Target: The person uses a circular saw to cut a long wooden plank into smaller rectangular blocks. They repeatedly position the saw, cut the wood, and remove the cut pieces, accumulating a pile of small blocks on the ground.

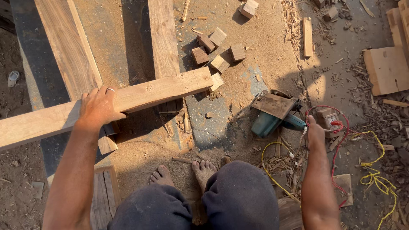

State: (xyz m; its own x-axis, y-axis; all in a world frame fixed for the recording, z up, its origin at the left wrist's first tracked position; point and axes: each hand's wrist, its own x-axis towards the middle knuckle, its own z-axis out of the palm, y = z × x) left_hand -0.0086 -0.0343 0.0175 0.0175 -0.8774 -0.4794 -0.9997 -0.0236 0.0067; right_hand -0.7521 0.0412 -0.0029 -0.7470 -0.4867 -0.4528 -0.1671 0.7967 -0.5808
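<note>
My left hand (pixel 99 106) rests palm-down on a long pale wooden beam (pixel 162 90) that lies across two darker planks, its fingers curled over the far edge; a ring shows on one finger. My right hand (pixel 315 133) reaches down to a small wooden switch block (pixel 326 118) with red wire (pixel 338 147) around it, fingers touching it. A green electric saw (pixel 272 114) lies on its side on the ground just left of that hand. My bare feet (pixel 203 169) stand on sawdust below.
Two dark planks (pixel 70 51) (pixel 164 38) run away from me. Several small wood offcuts (pixel 213 51) lie beyond the beam's end. Yellow cord (pixel 375 174) trails at right. Flat board pieces (pixel 387 70) and shavings cover the right side.
</note>
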